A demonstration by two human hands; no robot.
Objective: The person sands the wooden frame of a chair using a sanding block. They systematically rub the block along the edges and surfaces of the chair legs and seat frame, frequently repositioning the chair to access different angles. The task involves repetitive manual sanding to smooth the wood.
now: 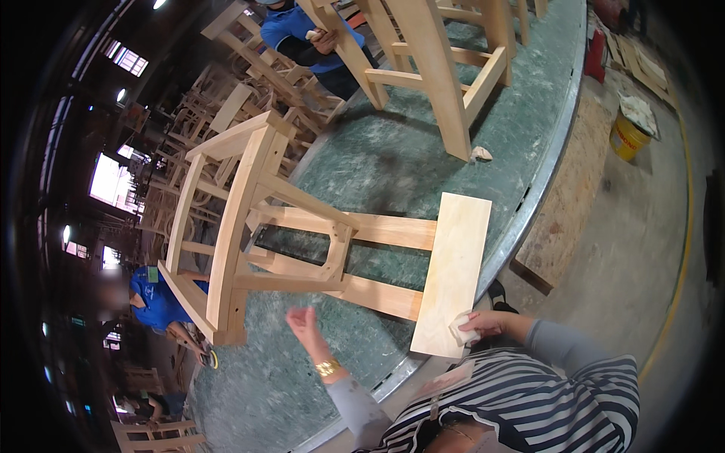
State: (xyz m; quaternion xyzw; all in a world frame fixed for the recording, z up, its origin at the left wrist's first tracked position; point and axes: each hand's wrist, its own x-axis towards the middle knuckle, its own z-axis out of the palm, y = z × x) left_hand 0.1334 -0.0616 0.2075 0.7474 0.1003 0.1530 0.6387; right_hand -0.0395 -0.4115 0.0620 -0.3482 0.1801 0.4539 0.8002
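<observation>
A bare wooden chair frame (226, 234) lies on its back on the green tabletop (302, 377), legs pointing left and seat frame open. Its wide, flat top board (455, 264) is at the table's near right edge. Closed round a small white pad (458, 330), my right hand (487, 323) holds it against the near end of that board. My left hand (303, 326), a little blurred, is raised beside the lower seat rail (287, 281), apart from the wood. It looks empty, with its fingers loosely apart. A gold band circles my left wrist.
Another wooden chair (442, 75) stands on the far part of the table, a small pale scrap (481, 154) by its leg. The table has a curved metal rim (521, 241). A yellow bucket (629, 136) stands right. Co-workers in blue (281, 30) are beyond and left.
</observation>
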